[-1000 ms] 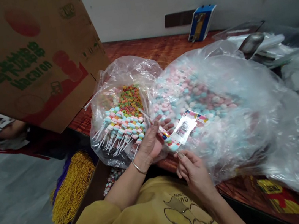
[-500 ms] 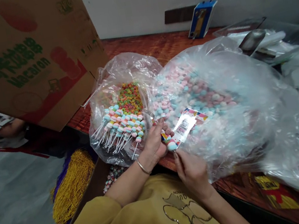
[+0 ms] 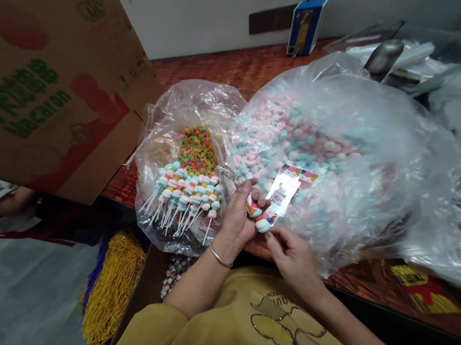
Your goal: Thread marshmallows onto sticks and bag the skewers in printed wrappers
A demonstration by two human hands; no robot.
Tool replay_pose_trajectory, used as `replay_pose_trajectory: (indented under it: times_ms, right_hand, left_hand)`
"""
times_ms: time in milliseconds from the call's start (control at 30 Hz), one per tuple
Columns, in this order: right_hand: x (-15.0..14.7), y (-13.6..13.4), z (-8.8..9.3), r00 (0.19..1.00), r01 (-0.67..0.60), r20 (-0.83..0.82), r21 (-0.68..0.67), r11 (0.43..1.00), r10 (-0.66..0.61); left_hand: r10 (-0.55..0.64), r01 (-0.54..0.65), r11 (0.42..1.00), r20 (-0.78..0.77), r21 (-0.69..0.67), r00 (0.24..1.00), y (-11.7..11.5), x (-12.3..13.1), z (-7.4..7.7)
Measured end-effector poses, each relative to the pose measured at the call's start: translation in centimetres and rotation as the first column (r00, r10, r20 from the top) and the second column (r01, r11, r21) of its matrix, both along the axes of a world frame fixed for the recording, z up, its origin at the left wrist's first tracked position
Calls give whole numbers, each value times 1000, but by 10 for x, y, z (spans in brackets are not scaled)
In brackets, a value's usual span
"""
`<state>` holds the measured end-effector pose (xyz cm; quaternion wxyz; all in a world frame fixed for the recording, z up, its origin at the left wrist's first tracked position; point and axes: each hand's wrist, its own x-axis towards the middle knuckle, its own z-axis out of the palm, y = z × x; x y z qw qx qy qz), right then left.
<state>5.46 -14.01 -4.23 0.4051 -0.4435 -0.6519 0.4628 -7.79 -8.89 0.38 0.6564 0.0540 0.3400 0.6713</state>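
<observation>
A marshmallow skewer (image 3: 262,225) with pastel pieces is in my left hand (image 3: 240,213), whose fingers are closed around it. A shiny printed wrapper (image 3: 286,191) sticks out to the right of those fingers. My right hand (image 3: 293,253) is just below, thumb and forefinger curled at the lower end of the skewer; its stick is mostly hidden. Several finished marshmallow skewers (image 3: 191,188) lie on the open clear bag to the left, beside small colourful ring candies (image 3: 197,151). Behind and to the right, a large clear bag (image 3: 363,113) holds loose pink and blue marshmallows (image 3: 293,125).
A big cardboard box (image 3: 43,98) stands at the left on the reddish table (image 3: 194,66). A metal scoop (image 3: 384,57) and plastic bags lie at the back right. A blue device (image 3: 307,27) leans near the wall. Gold bead strings (image 3: 112,288) hang at lower left. Another person's arm (image 3: 12,202) shows.
My right hand has shifted slightly left, its fingers loosening a little at the skewer's lower end. My left hand keeps its hold. The view has moved slightly.
</observation>
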Motion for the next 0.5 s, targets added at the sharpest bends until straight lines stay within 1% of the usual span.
replay_pose_trajectory:
  times_ms: [33, 67, 100, 133, 167, 200, 233, 267, 300, 333, 367, 400, 433, 467, 500]
  right_hand:
    - [1, 0, -1, 992, 15, 120, 174, 985, -36]
    - [2, 1, -2, 973, 18, 213, 324, 946, -91]
    - [3, 2, -3, 947, 13, 283, 440, 898, -152]
    - [3, 3, -2, 919, 9, 334, 518, 855, -211]
    - [3, 3, -2, 896, 10, 365, 556, 831, -255]
    - [3, 4, 0, 887, 21, 374, 551, 834, -269]
    - [3, 5, 2, 899, 36, 363, 497, 867, -246]
    - [2, 5, 4, 929, 46, 322, 394, 918, -185]
    - [3, 5, 7, 965, 39, 244, 238, 971, -99]
    - [3, 4, 10, 992, -4, 128, 34, 999, 0]
    - [3, 2, 12, 996, -88, -20, -190, 978, 86]
    - [4, 0, 14, 974, -197, -179, -388, 900, 136]
    - [4, -2, 15, 935, -304, -323, -528, 793, 143]
    - [5, -4, 16, 894, -387, -432, -606, 695, 121]
    - [5, -6, 16, 863, -433, -497, -636, 639, 91]
  left_hand:
    - [6, -6, 1000, -7, 2, 1000, 0, 1, 0]
    - [13, -13, 1000, -13, 4, 1000, 0, 3, 0]
    - [23, -23, 1000, -19, 5, 1000, 0, 4, 0]
    - [38, -38, 999, -26, 4, 999, 0, 5, -1]
    - [54, -53, 999, -35, 2, 998, 0, 5, -2]
    - [66, -66, 998, -40, 0, 997, 0, 6, -2]
    - [70, -70, 998, -34, 0, 997, 0, 5, -3]
    - [64, -64, 998, -16, 6, 998, 1, 4, -3]
    - [52, -52, 999, 11, 15, 999, 0, 2, -3]
    - [34, -36, 999, 44, 29, 998, 0, 0, -3]
    - [17, -20, 999, 76, 46, 997, 0, -2, -3]
    - [3, -9, 998, 101, 61, 995, -1, -4, -3]
    - [-5, -3, 997, 114, 72, 994, -1, -6, -3]
    - [-10, 0, 997, 115, 81, 993, -2, -7, -2]
    - [-10, 1, 996, 107, 89, 994, -3, -8, -2]
